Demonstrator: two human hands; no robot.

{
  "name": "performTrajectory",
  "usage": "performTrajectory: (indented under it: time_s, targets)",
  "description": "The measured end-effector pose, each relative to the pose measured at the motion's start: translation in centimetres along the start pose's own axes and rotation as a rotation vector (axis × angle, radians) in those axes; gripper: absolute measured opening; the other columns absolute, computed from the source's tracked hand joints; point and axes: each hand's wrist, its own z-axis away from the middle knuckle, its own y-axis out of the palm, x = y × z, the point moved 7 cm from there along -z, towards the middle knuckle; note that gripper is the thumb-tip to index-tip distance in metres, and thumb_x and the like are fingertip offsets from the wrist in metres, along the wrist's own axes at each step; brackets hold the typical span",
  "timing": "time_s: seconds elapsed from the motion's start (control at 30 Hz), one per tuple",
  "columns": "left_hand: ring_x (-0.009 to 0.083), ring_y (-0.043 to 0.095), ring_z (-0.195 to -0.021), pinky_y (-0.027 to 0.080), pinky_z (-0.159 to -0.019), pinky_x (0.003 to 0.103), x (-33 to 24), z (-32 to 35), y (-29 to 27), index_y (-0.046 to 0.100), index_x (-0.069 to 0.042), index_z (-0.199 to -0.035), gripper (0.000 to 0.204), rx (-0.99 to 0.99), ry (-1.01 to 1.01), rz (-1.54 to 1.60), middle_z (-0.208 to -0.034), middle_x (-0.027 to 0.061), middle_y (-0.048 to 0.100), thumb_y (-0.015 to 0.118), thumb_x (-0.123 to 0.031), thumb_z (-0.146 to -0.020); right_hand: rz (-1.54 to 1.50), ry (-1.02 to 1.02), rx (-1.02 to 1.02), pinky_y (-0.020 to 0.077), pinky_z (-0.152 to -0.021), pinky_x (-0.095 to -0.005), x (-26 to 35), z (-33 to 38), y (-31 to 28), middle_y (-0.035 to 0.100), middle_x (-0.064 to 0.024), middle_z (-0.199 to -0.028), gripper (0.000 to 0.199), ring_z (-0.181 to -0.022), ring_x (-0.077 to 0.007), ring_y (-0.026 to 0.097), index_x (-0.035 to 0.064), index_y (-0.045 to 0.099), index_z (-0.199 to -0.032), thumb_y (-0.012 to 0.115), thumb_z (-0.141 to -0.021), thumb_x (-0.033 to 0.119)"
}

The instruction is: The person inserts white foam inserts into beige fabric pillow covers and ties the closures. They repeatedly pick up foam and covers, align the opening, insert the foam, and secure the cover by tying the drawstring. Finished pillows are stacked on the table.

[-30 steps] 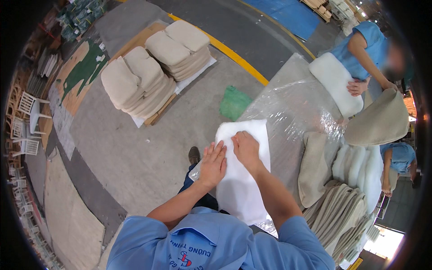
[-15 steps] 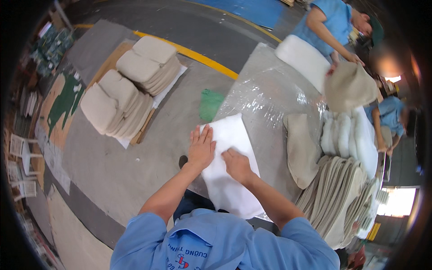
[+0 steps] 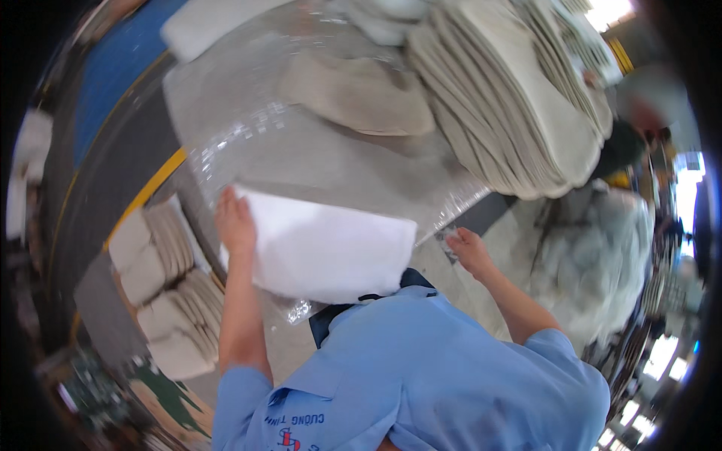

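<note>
A white padded sheet, soft like wadding (image 3: 331,244), lies at the table's near edge in front of my body. My left hand (image 3: 237,222) rests along its left end, fingers stretched out. Off to the right, apart from the sheet and beyond the table edge, is my right hand (image 3: 469,249). Its fingers are closed together at a small pale bit that is too blurred to name. Farther back on the table lies a beige cloth cover (image 3: 361,96), curved and flat.
Clear plastic film covers the table (image 3: 338,169). A tall stack of beige cushion pieces (image 3: 504,98) stands at the far right. More beige stacks (image 3: 177,323) sit on the floor at left. A plastic-wrapped pale bundle (image 3: 598,255) stands at right.
My view has swung to the right. The right hand has left the white sheet and moved out to the right with closed fingers. My left hand stays at the sheet's end.
</note>
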Motion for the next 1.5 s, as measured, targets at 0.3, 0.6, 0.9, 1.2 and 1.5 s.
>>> performTrajectory:
  time_s: [0.3,0.6,0.9,1.2,1.5]
  targets:
    - [0.0389,0.046,-0.139,0.038,-0.115,0.042,-0.9,0.2,-1.4,0.046,0.000,-0.150,0.050,0.045,0.064,-0.009,-0.153,0.0233,0.047,0.046,-0.026,-0.108,-0.510,0.007,0.246,0.0510,-0.065,-0.0322,-0.5,11.2,15.1,0.070,-0.0062,-0.090,0.035,-0.073,-0.0125,0.063,0.0054,0.071,-0.121,0.067,-0.099,0.032]
    - [0.0435,0.044,-0.138,0.035,-0.117,0.043,4.6,7.1,-3.7,0.027,-0.001,-0.159,0.071,0.355,-0.189,0.209,-0.152,0.0325,0.037,0.059,-0.028,-0.103,-0.636,0.193,-0.193,0.0417,-0.054,-0.0297,0.7,3.7,9.8,0.065,-0.0004,-0.079,0.029,-0.061,-0.0088,0.051,0.0044,0.072,-0.119,0.063,-0.100,0.025]
    - [0.0445,0.040,-0.141,0.034,-0.117,0.050,-3.6,7.1,-6.7,0.041,0.000,-0.152,0.069,0.544,0.475,0.031,-0.150,0.0276,0.045,0.070,-0.022,-0.094,-0.680,0.100,-0.666,0.0488,-0.073,-0.0296,-1.2,6.7,6.6,0.066,-0.0011,-0.092,0.042,-0.086,-0.0128,0.061,0.0062,0.066,-0.133,0.072,-0.095,0.024]
    - [0.0421,0.042,-0.142,0.032,-0.119,0.051,-32.5,8.6,4.4,0.052,-0.005,-0.146,0.057,0.539,1.391,0.190,-0.152,0.0193,0.048,0.067,-0.023,-0.094,-0.223,0.066,-0.713,0.0547,-0.079,-0.0424,4.2,8.2,9.9,0.063,-0.0136,-0.105,0.056,-0.094,-0.0325,0.066,0.0108,0.064,-0.137,0.078,-0.085,0.028]
    - [0.0371,0.041,-0.145,0.030,-0.121,0.050,-28.8,11.6,7.5,0.058,-0.005,-0.141,0.044,0.717,1.650,0.091,-0.153,0.0120,0.052,0.051,-0.025,-0.103,0.074,-0.189,-0.770,0.0576,-0.073,-0.0422,7.8,9.7,14.5,0.061,-0.0057,-0.097,0.032,-0.090,-0.0280,0.067,0.0112,0.071,-0.112,0.064,-0.081,0.008]
